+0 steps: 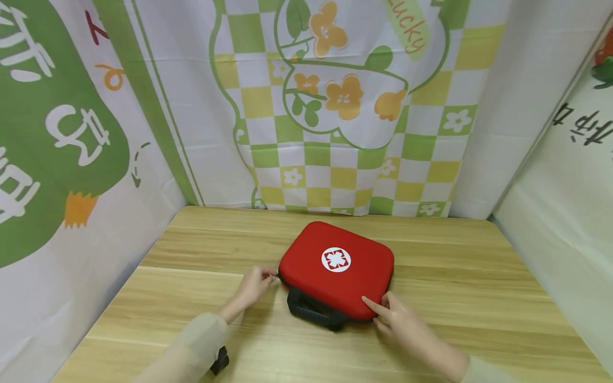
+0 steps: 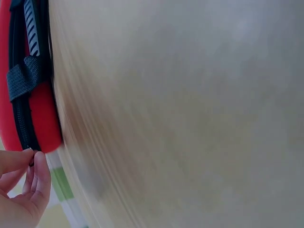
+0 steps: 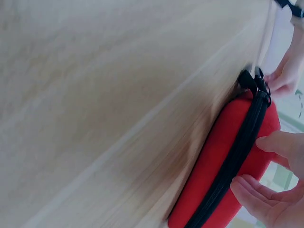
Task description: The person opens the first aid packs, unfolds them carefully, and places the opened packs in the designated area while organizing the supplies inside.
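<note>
A red first-aid case (image 1: 306,255) with a white round emblem lies on the wooden table, its black carry handle (image 1: 313,314) towards me. At the case's left corner, my left hand (image 1: 254,287) pinches the zipper pull; the left wrist view shows thumb and finger of that hand (image 2: 23,190) meeting at the end of the black zipper (image 2: 23,123). My right hand (image 1: 399,319) holds the near right corner, one finger lying on the lid. In the right wrist view its fingertips (image 3: 242,187) touch the case's side by the zipper, which looks closed along that stretch.
The wooden table (image 1: 215,239) extends around the case on every side. Behind it hangs a checked, flowered cloth (image 1: 330,175), and printed cloths also stand at left (image 1: 158,175) and right (image 1: 551,186). A black wrist device (image 1: 220,360) sits at my left sleeve.
</note>
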`<state>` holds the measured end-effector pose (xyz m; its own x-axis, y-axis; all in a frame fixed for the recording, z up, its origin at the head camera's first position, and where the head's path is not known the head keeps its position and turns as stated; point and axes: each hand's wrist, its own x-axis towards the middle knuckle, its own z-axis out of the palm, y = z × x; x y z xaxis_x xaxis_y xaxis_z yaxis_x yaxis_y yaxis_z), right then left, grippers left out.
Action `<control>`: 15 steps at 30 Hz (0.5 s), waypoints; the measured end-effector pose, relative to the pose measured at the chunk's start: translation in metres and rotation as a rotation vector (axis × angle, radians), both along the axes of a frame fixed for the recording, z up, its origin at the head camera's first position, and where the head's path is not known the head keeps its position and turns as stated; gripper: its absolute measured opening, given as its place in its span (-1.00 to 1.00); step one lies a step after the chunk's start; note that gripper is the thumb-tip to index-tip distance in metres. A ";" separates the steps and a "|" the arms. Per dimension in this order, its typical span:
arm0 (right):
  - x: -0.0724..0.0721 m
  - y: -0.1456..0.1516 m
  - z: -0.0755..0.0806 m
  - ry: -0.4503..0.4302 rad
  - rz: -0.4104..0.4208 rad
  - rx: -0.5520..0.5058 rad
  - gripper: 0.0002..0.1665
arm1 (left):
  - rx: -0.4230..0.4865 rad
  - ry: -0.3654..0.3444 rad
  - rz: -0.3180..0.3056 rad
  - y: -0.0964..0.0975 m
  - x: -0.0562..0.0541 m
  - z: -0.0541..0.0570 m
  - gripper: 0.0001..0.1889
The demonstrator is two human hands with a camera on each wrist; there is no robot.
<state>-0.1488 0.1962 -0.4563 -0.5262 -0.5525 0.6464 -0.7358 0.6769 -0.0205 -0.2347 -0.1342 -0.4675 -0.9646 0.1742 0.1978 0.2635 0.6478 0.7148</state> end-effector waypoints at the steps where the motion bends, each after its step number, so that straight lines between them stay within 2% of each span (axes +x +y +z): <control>1: 0.001 -0.002 0.000 0.004 0.020 -0.003 -0.71 | 0.009 -0.001 -0.002 -0.001 -0.004 -0.001 -0.88; 4: 0.005 -0.008 -0.001 0.041 0.067 -0.014 -0.46 | 0.026 -0.010 -0.013 -0.003 -0.015 -0.003 -0.88; 5: 0.005 -0.011 -0.001 0.057 0.076 -0.018 -0.45 | 0.026 -0.014 -0.017 -0.004 -0.019 -0.003 -0.87; 9: 0.007 -0.020 0.001 0.100 0.090 -0.023 -0.44 | 0.010 -0.035 -0.014 -0.003 -0.030 -0.002 -0.86; 15: 0.004 -0.029 0.005 0.098 0.141 -0.018 -0.48 | -0.006 -0.023 -0.004 0.002 -0.042 -0.004 -0.86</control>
